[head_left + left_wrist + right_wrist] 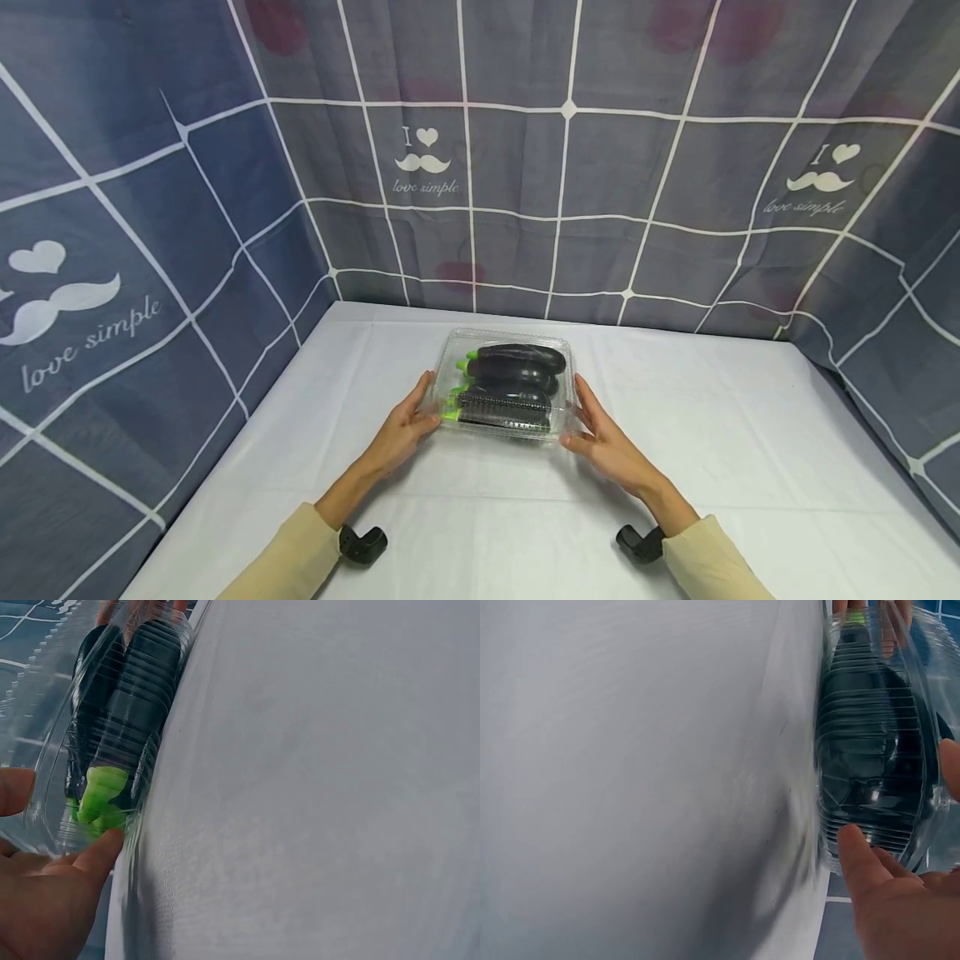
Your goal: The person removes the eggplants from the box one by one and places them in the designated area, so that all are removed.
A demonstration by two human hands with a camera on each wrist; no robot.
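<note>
Apparent holding step: clear container [495,430], lower centre.
Left hand [405,433], right hand [611,447] grip opposite ends; next move likely needs level support.

Beige, long cloth covers both arms — left sleeve [281,558] at seven o'clock, right sleeve [712,562] at five. Black, curved wrist mounts [363,546] jut inward beside the cuffs.
</note>
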